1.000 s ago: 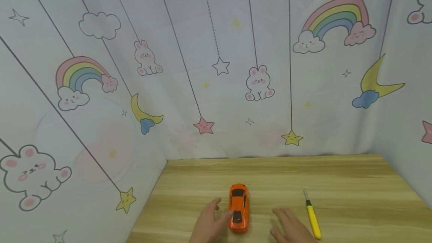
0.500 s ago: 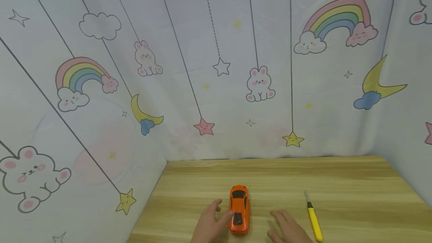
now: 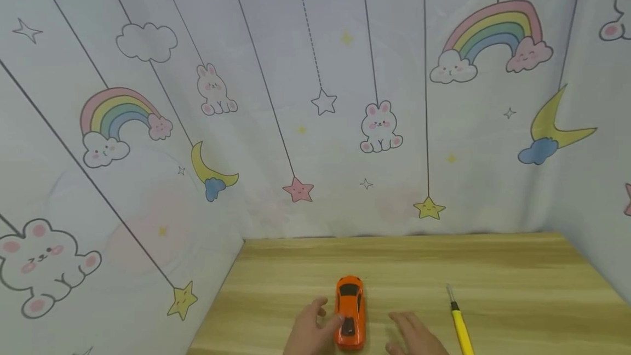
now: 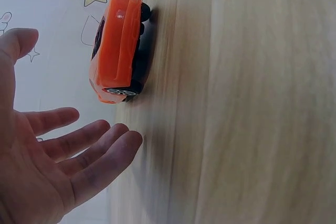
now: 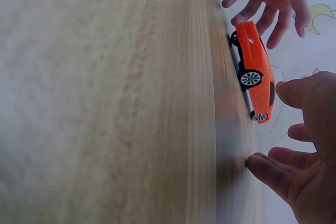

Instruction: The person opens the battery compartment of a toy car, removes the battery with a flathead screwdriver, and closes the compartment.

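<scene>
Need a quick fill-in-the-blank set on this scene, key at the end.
1. The toy car has an ____ body.
2. The tool has a ____ handle.
3. In the head view, the toy car stands between the left hand and right hand, with the tool beyond the ____ one.
4. The tabletop has a ____-grain pattern.

Missing words: orange; yellow; right; wood

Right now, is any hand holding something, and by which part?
Nothing is held: the car sits on the table between the left hand and right hand.

Toy car (image 3: 350, 305) on tabletop (image 3: 404, 267), between left fingers (image 3: 314, 308) and right fingers (image 3: 408, 322); screwdriver (image 3: 461, 330) farther right; backdrop (image 3: 335, 147) behind tabletop.
</scene>
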The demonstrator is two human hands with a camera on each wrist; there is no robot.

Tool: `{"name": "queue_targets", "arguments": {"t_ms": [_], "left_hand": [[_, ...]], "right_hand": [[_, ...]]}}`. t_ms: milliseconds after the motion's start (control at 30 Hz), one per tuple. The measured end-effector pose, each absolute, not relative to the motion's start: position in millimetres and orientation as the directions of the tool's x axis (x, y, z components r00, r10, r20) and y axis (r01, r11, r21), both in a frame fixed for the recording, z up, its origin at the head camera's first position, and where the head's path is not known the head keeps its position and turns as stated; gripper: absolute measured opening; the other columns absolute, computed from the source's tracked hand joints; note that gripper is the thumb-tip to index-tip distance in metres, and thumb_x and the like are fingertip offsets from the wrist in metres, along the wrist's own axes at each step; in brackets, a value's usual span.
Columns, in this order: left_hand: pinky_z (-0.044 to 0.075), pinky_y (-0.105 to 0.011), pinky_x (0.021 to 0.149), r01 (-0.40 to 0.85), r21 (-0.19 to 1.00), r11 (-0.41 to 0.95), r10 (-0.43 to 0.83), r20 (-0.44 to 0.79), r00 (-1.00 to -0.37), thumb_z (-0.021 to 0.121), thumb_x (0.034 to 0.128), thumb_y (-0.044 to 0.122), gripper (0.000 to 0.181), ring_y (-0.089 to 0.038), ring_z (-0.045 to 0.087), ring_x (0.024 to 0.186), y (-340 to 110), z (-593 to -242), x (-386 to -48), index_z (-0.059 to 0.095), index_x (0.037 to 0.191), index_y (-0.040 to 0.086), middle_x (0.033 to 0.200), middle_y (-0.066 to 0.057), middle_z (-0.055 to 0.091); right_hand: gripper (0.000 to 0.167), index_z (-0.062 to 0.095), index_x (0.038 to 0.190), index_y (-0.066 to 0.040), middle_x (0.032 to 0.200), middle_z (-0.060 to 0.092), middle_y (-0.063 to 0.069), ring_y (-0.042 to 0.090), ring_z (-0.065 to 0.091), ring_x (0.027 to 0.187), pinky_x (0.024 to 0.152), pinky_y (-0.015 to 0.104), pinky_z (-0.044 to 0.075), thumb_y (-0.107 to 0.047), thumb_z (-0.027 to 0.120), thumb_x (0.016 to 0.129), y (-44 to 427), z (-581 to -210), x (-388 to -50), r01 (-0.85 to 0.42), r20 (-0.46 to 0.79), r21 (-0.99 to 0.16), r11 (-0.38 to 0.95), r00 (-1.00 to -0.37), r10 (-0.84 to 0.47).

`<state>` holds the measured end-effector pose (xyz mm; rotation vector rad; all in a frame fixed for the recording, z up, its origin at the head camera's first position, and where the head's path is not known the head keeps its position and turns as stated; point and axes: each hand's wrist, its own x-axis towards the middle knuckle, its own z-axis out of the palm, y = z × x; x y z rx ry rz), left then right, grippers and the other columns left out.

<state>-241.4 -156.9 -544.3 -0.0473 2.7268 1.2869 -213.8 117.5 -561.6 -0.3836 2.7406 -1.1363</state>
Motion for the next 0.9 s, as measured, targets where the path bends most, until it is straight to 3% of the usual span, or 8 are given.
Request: {"name": "queue_targets", "arguments": {"t_ms": [333, 600, 900], "left_hand": [[0.056, -0.052, 0.074, -0.115, 0.746, 0.656, 0.0, -0.153, -0.988, 0.072, 0.0842, 0.064, 0.082, -0.022, 0.063, 0.092, -154.0, -546.7, -245.3, 0.056, 0.141, 0.008, 0.115, -0.009, 0.066], [0.056, -0.046, 0.071, -0.1, 0.766, 0.635, 0.009, -0.137, -0.991, 0.073, 0.0844, 0.063, 0.08, -0.019, 0.062, 0.088, -152.2, -547.9, -244.1, 0.057, 0.141, 0.009, 0.114, -0.009, 0.066], [0.056, -0.046, 0.072, -0.107, 0.769, 0.631, -0.006, -0.132, -0.991, 0.077, 0.0817, 0.062, 0.08, -0.02, 0.062, 0.089, -143.4, -547.2, -240.5, 0.058, 0.14, 0.01, 0.112, -0.007, 0.067]], "right_hand": [[0.065, 0.055, 0.14, -0.003, 0.134, 0.057, 0.021, 0.043, 0.061, 0.115, 0.091, 0.067, 0.05, -0.039, 0.076, 0.09, 109.8, -562.2, -218.9, -0.193, -0.057, -0.722, 0.665, -0.941, -0.335], [0.066, 0.054, 0.141, -0.003, 0.132, 0.059, 0.015, 0.031, 0.064, 0.104, 0.084, 0.057, 0.055, -0.044, 0.073, 0.093, 103.3, -561.8, -222.1, -0.238, -0.05, -0.731, 0.639, -0.916, -0.398], [0.068, 0.053, 0.143, -0.003, 0.134, 0.059, 0.015, 0.027, 0.064, 0.102, 0.081, 0.054, 0.057, -0.045, 0.073, 0.093, 97.7, -564.0, -223.1, -0.231, -0.045, -0.757, 0.612, -0.915, -0.4]]}}
